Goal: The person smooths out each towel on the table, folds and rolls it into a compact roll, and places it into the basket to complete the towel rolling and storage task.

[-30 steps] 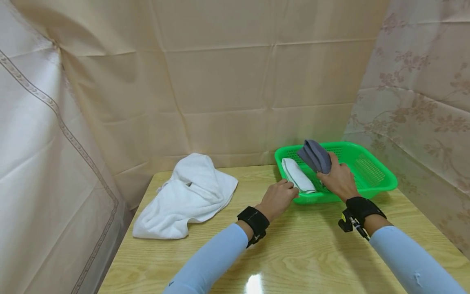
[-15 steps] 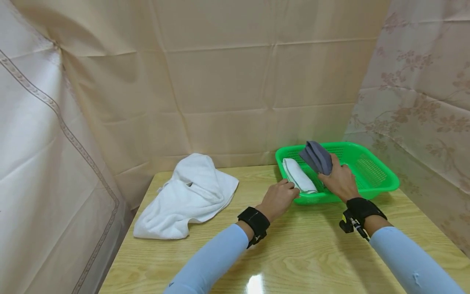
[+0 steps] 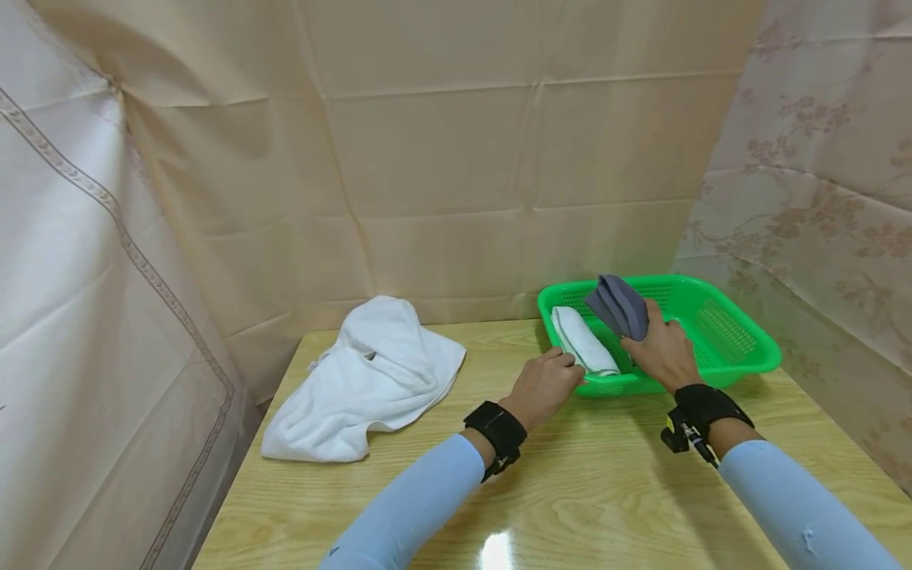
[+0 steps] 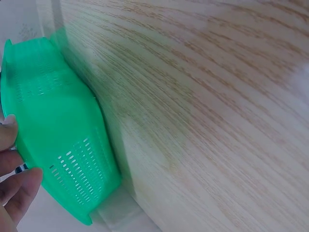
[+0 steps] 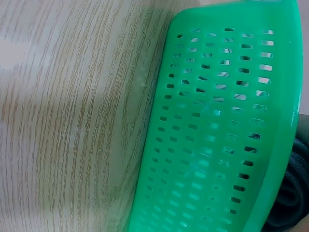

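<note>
With fingers bent, our left hand [image 3: 541, 388] pinches the near rim of the green basket [image 3: 723, 328], while our right hand [image 3: 664, 352], curled partway, grips a grey cloth [image 3: 618, 305] within it, near a folded white cloth [image 3: 586, 342].

Premises: a small cloth-screened booth; the type of building cannot be determined. Beyond the right fingers [image 3: 653, 311] hangs a plain beige sheet [image 3: 435, 158] with squared fold creases. Well to their left hangs a white sheet [image 3: 78, 317] with a patterned border; to their right, a floral sheet [image 3: 819, 166]. Below them stands a wood-grain table [image 3: 591, 491], its far edge near the beige sheet.
</note>
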### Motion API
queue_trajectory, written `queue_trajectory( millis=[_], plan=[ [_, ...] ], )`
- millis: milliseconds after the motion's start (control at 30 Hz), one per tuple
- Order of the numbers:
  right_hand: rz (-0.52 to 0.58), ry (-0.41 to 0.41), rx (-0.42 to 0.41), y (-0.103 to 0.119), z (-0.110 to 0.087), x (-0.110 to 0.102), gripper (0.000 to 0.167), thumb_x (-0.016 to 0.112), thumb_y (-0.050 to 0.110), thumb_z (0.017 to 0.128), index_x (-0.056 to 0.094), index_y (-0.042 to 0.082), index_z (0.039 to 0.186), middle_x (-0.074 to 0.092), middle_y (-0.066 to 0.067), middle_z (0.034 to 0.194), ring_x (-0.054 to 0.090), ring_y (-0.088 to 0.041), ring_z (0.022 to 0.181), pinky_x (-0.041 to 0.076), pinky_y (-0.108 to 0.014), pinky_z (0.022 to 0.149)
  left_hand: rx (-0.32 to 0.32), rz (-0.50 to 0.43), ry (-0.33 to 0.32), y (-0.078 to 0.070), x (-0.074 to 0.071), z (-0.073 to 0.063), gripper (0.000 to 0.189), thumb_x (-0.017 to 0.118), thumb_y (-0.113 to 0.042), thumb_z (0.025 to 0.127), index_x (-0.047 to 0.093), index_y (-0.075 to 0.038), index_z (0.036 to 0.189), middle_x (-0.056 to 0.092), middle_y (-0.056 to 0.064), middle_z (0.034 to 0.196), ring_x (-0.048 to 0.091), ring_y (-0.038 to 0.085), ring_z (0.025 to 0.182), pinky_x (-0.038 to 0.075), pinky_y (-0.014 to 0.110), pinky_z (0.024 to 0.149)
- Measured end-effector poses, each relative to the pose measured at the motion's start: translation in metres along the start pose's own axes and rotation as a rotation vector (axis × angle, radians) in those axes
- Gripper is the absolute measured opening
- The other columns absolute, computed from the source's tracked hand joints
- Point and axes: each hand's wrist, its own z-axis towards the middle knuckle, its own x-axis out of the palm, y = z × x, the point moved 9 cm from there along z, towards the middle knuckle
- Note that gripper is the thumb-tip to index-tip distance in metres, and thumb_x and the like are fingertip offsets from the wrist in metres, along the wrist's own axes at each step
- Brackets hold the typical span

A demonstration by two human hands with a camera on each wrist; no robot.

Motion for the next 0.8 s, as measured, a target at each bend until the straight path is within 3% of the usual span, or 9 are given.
queue_trajectory(
  millis=[500,800],
  plan=[
    [0.012,0.066,0.027,-0.007,0.003,0.011,0.085,0.062,0.024,0.098,0.012,-0.003,0.161,0.046,-0.048,0.12,0.051,-0.059,0.103,0.046,-0.064,0.072,-0.006,0.013,0.0,-0.003,0.0,0.002,0.018,0.068,-0.036,0.098,0.08,-0.023,0.1,0.067,-0.007,0.089,0.058,0.009,0.084,0.049,0.014,0.073],
    [-0.002,0.094,0.028,-0.008,0.004,0.014,0.084,0.063,0.021,0.098,0.013,-0.009,0.159,0.049,-0.047,0.113,0.057,-0.057,0.094,0.047,-0.061,0.067,-0.01,0.033,0.021,-0.003,0.003,0.003,0.019,0.067,-0.037,0.1,0.08,-0.024,0.102,0.068,-0.007,0.091,0.057,0.009,0.084,0.049,0.014,0.072]
  ],
)
